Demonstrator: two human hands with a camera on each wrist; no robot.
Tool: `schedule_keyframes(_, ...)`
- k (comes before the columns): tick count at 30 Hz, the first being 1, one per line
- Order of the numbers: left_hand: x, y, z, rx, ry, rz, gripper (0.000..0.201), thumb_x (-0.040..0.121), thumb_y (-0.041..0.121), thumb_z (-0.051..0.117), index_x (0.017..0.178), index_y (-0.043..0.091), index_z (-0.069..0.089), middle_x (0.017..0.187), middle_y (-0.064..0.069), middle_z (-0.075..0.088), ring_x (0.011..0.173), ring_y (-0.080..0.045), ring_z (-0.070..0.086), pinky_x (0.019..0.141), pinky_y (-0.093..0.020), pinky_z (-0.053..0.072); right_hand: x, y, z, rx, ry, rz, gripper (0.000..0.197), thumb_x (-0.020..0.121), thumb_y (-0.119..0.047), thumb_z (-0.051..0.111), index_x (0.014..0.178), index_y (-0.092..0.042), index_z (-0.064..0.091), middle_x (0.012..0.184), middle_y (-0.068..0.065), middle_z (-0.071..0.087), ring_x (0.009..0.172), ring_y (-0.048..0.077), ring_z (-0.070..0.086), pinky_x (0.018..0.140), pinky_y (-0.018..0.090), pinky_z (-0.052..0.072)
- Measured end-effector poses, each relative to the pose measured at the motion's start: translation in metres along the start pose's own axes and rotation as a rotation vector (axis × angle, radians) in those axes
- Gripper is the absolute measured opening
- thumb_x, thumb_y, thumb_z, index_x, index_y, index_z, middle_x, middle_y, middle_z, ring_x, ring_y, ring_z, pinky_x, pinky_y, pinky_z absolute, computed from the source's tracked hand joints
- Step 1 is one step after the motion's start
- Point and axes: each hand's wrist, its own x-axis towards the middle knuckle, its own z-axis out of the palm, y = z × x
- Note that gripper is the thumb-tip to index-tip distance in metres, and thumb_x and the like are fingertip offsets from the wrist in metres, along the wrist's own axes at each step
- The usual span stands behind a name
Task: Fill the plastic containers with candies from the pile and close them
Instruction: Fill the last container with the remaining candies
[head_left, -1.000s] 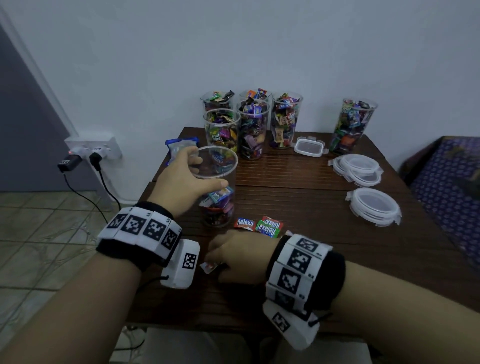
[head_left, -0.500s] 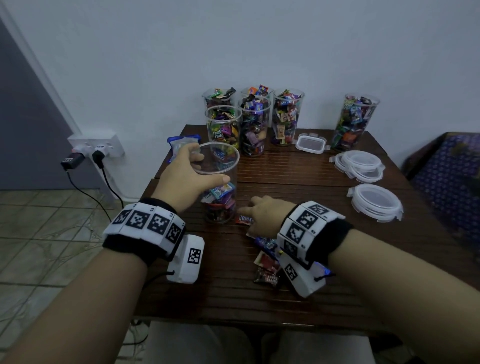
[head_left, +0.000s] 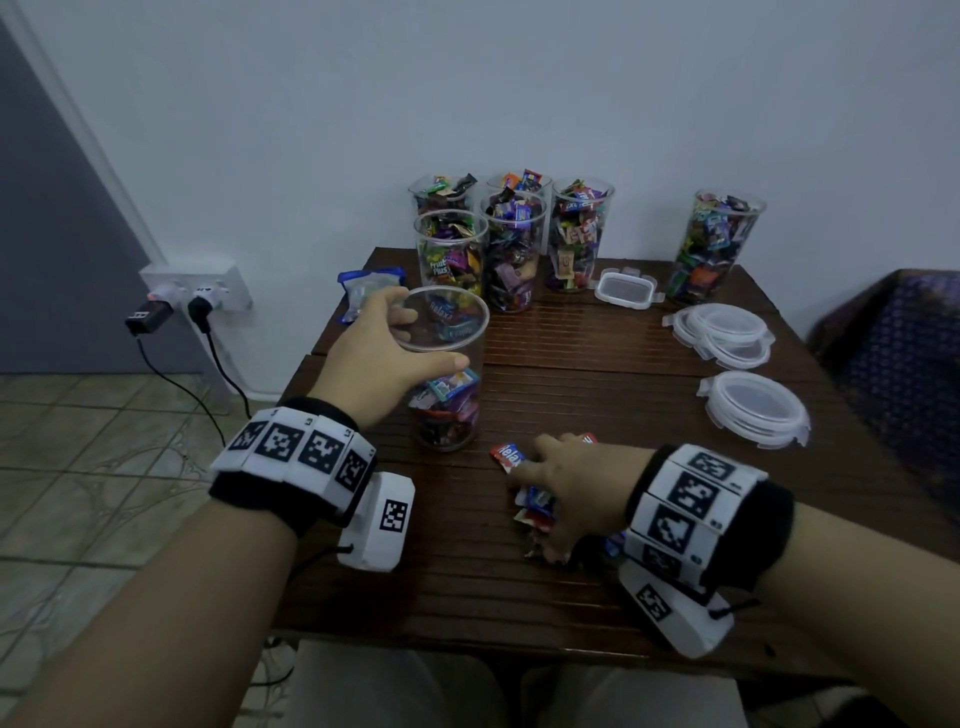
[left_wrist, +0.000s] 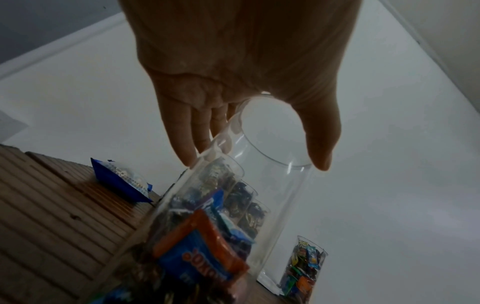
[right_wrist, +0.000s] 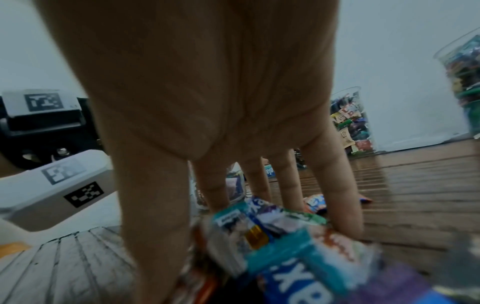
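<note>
The step in hand looks like filling: the left hand (head_left: 382, 358), left of centre in the head view, has fingers and thumb wrapped round the rim of a clear plastic container (head_left: 448, 374) that stands upright on the bench (head_left: 597, 395), roughly half full of wrapped candies. Lower centre, the right hand (head_left: 566, 488) lies spread over the loose pile of candies (head_left: 530, 506), fingers straight and pressing down on the wrappers; the right wrist view shows the fingertips (right_wrist: 346, 224) on the bench with sweets bunched beneath the palm, nothing yet pinched. The two hands are apart.

Next, I judge, the right hand must close on a bunch of wrappers, lift, and drop them through the open mouth, which the left hand partly covers at its near edge. Lids (head_left: 753, 408) wait at the right of the frame, and six filled containers (head_left: 511, 254) stand uncapped along the upper edge of the bench.

Compared with half a second ago, the right hand has drawn back toward the lower edge of the frame, raking the candies with it, while the left hand keeps its grip on the container
</note>
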Motion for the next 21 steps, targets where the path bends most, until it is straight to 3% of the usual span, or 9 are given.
schedule_keyframes(6, -0.005, 0.003, 0.005, -0.024, -0.028, 0.001, 0.112, 0.037, 0.064, 0.076, 0.136, 0.031, 0.036, 0.119, 0.011, 0.054, 0.108, -0.009, 0.055, 0.092, -0.046, 0.051, -0.006, 0.012, 0.013, 0.049, 0.103, -0.003, 0.064, 0.088, -0.024, 0.062, 0.144, -0.027, 0.030, 0.135, 0.008, 0.031, 0.123, 0.028, 0.040, 0.099, 0.039, 0.042)
schedule_keyframes(10, -0.005, 0.005, 0.009, -0.006, -0.033, 0.013, 0.097, 0.055, 0.046, 0.086, 0.136, 0.028, 0.036, 0.119, 0.009, 0.053, 0.110, -0.012, 0.055, 0.098, -0.043, 0.047, -0.009, 0.020, 0.015, 0.104, 0.165, 0.009, 0.048, 0.092, -0.012, 0.052, 0.137, -0.021, 0.040, 0.133, 0.008, 0.036, 0.121, 0.027, 0.045, 0.098, 0.035, 0.042)
schedule_keyframes(13, -0.004, 0.006, 0.011, 0.000, -0.026, 0.025, 0.089, 0.062, 0.037, 0.085, 0.136, 0.026, 0.036, 0.117, 0.009, 0.052, 0.110, -0.013, 0.054, 0.099, -0.041, 0.045, -0.009, 0.027, 0.014, 0.130, 0.169, 0.037, 0.047, 0.093, -0.012, 0.049, 0.138, -0.022, 0.041, 0.134, 0.007, 0.038, 0.120, 0.026, 0.047, 0.098, 0.035, 0.043)
schedule_keyframes(21, -0.003, 0.008, 0.016, 0.005, -0.055, 0.030, 0.096, 0.060, 0.043, 0.085, 0.139, 0.025, 0.034, 0.118, 0.010, 0.051, 0.111, -0.012, 0.053, 0.100, -0.041, 0.045, -0.012, 0.048, -0.006, 0.230, 0.264, 0.129, 0.022, 0.091, -0.019, 0.057, 0.114, -0.018, 0.055, 0.114, 0.004, 0.045, 0.112, 0.025, 0.050, 0.090, 0.033, 0.044)
